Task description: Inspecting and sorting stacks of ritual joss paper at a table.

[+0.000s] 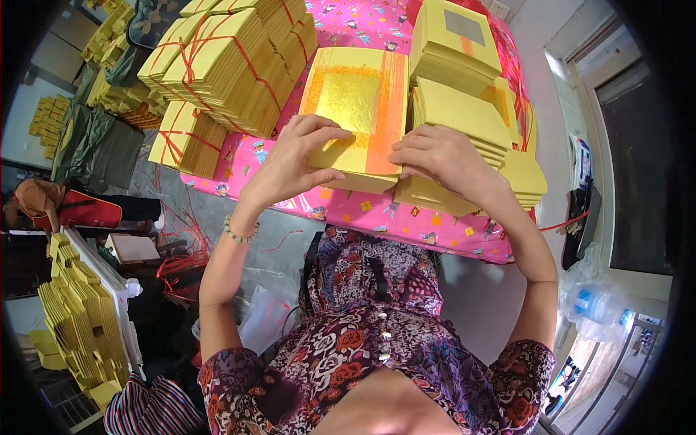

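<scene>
Resting on the pink cloth [464, 243], the gold-faced paper stack [351, 101] could skew if 1 hand pushes harder. The left hand [296, 151] spreads wide at its near-left corner; the right hand [446, 156] bunches at its right edge, hold unclear, and might nudge the neighbouring stack [460, 112].

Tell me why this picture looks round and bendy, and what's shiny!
Head view: the fisheye lens leaves dark corners and bends the pale frame at right; head view: glare shines on the gold patch of the yellow stack that the left hand and right hand touch; head view: the clear bottle catches light, while lower-left shadows hide details.
</scene>
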`<state>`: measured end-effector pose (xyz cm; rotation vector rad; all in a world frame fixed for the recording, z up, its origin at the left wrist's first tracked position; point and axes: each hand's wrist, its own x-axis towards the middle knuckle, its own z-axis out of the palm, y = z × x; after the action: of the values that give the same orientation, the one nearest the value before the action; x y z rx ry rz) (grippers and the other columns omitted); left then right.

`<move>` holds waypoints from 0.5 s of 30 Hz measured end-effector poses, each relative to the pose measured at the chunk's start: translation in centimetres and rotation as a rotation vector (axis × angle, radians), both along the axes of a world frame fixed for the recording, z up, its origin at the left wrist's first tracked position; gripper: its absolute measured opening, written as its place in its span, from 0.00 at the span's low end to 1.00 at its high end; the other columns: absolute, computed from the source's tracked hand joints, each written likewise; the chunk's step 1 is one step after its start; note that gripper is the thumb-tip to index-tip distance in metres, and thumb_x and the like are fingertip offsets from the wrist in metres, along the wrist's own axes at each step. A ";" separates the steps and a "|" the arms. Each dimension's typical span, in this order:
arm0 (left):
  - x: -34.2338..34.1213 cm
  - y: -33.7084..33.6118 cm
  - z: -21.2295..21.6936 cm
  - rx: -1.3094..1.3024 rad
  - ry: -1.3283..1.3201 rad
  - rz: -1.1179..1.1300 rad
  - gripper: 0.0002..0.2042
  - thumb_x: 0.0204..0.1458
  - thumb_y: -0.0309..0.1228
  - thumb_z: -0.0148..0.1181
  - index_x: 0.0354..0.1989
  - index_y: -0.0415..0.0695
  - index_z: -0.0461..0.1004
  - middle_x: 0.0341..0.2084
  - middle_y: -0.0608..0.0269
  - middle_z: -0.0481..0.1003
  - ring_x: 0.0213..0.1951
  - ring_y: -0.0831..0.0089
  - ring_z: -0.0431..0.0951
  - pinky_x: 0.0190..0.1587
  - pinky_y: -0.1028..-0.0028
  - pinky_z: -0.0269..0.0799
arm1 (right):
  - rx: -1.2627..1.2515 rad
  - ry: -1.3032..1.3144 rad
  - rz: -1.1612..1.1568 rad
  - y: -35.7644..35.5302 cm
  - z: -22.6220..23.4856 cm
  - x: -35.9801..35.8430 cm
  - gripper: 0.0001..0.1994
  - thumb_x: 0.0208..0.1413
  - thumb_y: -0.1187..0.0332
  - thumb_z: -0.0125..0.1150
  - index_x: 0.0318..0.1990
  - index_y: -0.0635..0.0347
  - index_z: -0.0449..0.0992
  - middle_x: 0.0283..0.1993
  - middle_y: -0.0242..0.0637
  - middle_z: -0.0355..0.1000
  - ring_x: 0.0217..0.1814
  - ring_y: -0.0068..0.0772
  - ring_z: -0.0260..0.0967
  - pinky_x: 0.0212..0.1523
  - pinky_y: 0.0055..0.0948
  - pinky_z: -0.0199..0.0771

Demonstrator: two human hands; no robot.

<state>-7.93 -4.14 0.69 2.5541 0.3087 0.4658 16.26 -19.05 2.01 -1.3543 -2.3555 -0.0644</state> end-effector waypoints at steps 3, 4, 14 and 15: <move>0.0 0.0 0.1 -0.021 0.006 -0.004 0.28 0.38 0.33 0.71 0.52 0.47 0.73 0.48 0.59 0.69 0.52 0.58 0.66 0.55 0.62 0.64 | -0.095 0.065 0.013 0.3 0.7 0.2 0.08 0.48 0.66 0.62 0.34 0.56 0.76 0.31 0.33 0.72 0.38 0.36 0.70 0.41 0.34 0.71; 0.0 0.0 0.1 -0.028 0.014 -0.004 0.28 0.38 0.34 0.71 0.52 0.47 0.73 0.48 0.59 0.69 0.53 0.58 0.66 0.55 0.62 0.64 | -0.096 0.066 0.014 0.4 0.7 0.2 0.08 0.48 0.66 0.62 0.34 0.56 0.76 0.31 0.33 0.72 0.38 0.36 0.70 0.41 0.34 0.71; 0.1 0.0 -0.1 -0.030 0.001 0.000 0.28 0.39 0.39 0.71 0.52 0.47 0.74 0.48 0.59 0.69 0.53 0.59 0.65 0.56 0.63 0.63 | -0.247 0.122 -0.112 0.4 1.0 0.1 0.07 0.54 0.67 0.60 0.37 0.61 0.76 0.33 0.41 0.74 0.36 0.43 0.73 0.38 0.37 0.73; 0.1 0.0 0.0 -0.021 0.007 0.000 0.27 0.40 0.40 0.71 0.52 0.47 0.74 0.48 0.59 0.69 0.53 0.59 0.65 0.56 0.63 0.63 | -0.250 0.123 -0.122 0.5 1.0 0.1 0.08 0.55 0.67 0.60 0.37 0.61 0.76 0.33 0.41 0.74 0.36 0.44 0.73 0.38 0.37 0.73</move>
<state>-7.85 -4.14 0.67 2.5359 0.3142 0.4508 16.38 -18.58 3.05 -1.5696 -2.2331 0.2794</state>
